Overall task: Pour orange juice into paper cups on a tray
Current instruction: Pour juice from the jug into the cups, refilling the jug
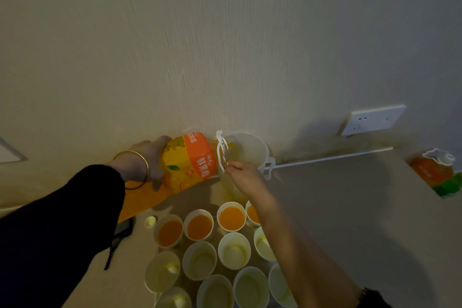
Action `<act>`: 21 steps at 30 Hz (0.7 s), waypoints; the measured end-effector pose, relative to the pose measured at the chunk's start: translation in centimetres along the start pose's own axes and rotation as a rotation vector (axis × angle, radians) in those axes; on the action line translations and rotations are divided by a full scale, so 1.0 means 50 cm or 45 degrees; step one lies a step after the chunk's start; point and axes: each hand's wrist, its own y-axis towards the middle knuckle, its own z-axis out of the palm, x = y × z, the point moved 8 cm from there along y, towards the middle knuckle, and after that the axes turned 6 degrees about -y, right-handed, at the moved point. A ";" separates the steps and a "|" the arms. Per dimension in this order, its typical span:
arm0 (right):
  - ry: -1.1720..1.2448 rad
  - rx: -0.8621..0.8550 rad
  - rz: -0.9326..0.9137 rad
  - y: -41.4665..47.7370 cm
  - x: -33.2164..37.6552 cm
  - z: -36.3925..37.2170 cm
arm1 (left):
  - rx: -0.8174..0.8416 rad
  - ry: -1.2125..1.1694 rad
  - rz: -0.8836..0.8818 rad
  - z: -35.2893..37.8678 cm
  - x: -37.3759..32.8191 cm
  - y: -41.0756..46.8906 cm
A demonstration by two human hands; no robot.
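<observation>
The left hand (147, 157) is wrapped around the base end of the big juice bottle (190, 160). The right hand (243, 174) pinches the white carry loop (220, 152) at its neck. Both hands hold the bottle on its side above the worktop (337, 195), near the wall.

The mouth points at a pale jug (250, 150) rather than the cups, and I cannot tell whether juice is running. This looks like mid-task pouring. Four filled cups (231, 217) stand in the far row and the empty cups (233, 251) crowd nearer (no tray shows under them).

The next pour likely needs the mouth brought over an empty cup and a slow tilt, since the bottle looks heavy and the cups light. The bottle is clear plastic with an orange label. Its cap (150, 221) lies beside the cups.
</observation>
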 end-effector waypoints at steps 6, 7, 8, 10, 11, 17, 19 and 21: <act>-0.012 0.006 -0.007 -0.002 0.002 0.000 | 0.007 0.007 -0.005 0.002 0.000 0.001; -0.011 0.005 -0.008 -0.002 0.002 -0.001 | 0.005 0.010 -0.001 0.002 0.001 0.002; -0.008 0.003 -0.005 -0.001 0.001 -0.001 | 0.003 0.011 0.003 0.002 0.001 0.003; 0.000 0.000 0.001 -0.001 0.002 0.000 | 0.001 0.006 0.008 0.002 0.001 0.003; 0.001 -0.001 0.001 0.000 0.002 0.000 | 0.001 0.005 0.007 0.002 0.002 0.003; -0.001 -0.002 -0.002 0.000 0.001 0.000 | 0.010 0.014 -0.006 0.003 0.003 0.005; -0.019 0.001 0.001 0.001 0.001 0.001 | 0.009 0.012 -0.014 0.003 0.003 0.004; -0.034 0.001 0.002 0.001 0.000 0.001 | 0.012 0.008 -0.021 0.005 0.004 0.003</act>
